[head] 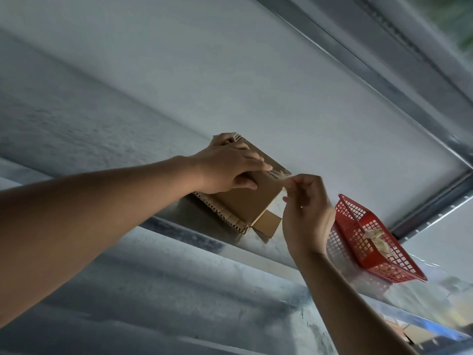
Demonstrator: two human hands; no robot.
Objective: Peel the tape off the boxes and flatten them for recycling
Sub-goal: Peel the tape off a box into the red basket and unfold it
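A small brown cardboard box (245, 201) lies on a pale metal surface, its corrugated edge and an open flap facing me. My left hand (227, 167) presses down flat on the box's top, fingers spread toward its right corner. My right hand (304, 208) is just right of the box, thumb and fingers pinched on a strip of clear tape (280, 176). The tape stretches from the box's right corner to my fingertips.
A red plastic mesh basket (384, 262) stands to the right of my right hand, with crumpled bits of tape inside it. Metal rails and a raised frame (432, 201) run along the far and right sides of the surface. The view is strongly tilted.
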